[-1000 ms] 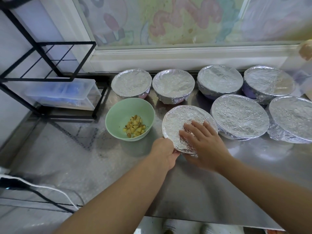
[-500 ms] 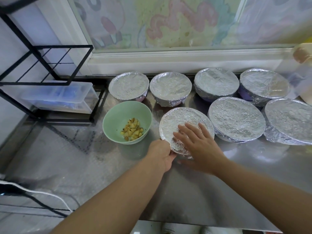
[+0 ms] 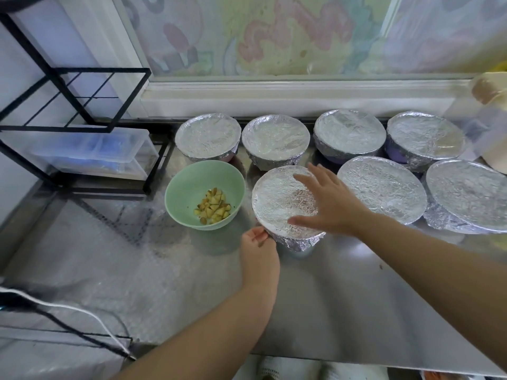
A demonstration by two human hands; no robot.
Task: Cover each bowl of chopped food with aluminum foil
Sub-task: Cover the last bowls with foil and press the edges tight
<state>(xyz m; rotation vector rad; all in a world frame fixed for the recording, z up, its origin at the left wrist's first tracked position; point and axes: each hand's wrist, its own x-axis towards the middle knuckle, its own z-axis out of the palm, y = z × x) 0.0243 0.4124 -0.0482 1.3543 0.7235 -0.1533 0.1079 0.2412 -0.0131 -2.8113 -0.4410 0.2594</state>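
A foil-covered bowl (image 3: 277, 198) stands in the front row on the steel table (image 3: 343, 311). My right hand (image 3: 329, 204) is spread flat over its foil top, fingers straight. My left hand (image 3: 258, 248) pinches the foil at the bowl's near left rim. To the left sits an uncovered green bowl (image 3: 192, 187) holding chopped yellow food (image 3: 212, 205). Several more foil-covered bowls fill the back row (image 3: 275, 138) and the right side (image 3: 381, 187).
A black wire rack (image 3: 76, 105) with a clear plastic drawer box (image 3: 90, 152) stands at the left. A white cable (image 3: 68, 308) runs across the lower left. A cream container (image 3: 491, 122) sits at the far right by the window sill.
My right hand has slid from the near part of the foil top toward its right side, fingers spread wider. My left hand stays at the near left rim.
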